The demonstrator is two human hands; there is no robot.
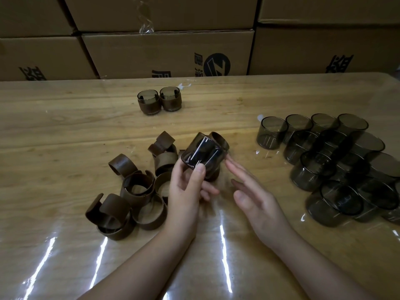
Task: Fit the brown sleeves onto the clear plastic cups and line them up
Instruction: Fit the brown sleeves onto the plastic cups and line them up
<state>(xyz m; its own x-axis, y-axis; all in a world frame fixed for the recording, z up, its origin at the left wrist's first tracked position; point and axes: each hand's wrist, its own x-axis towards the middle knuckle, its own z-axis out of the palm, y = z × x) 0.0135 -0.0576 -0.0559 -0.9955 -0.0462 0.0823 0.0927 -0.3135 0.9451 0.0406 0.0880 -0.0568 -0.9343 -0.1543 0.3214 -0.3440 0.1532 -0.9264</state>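
Note:
My left hand (187, 191) holds a clear smoky cup (202, 153) tilted above the table, thumb pressed on its side, with a brown sleeve at its lower end. My right hand (253, 198) hovers just right of the cup with straight fingers and holds nothing. Several loose brown sleeves (138, 187) lie in a heap to the left of my hands. Two sleeved cups (159, 101) stand side by side at the back centre. Several bare cups (333, 161) are clustered on the right.
The wooden table (65, 135) has a glossy clear cover with glare streaks near the front edge. Stacked cardboard boxes (168, 50) form a wall along the table's far side.

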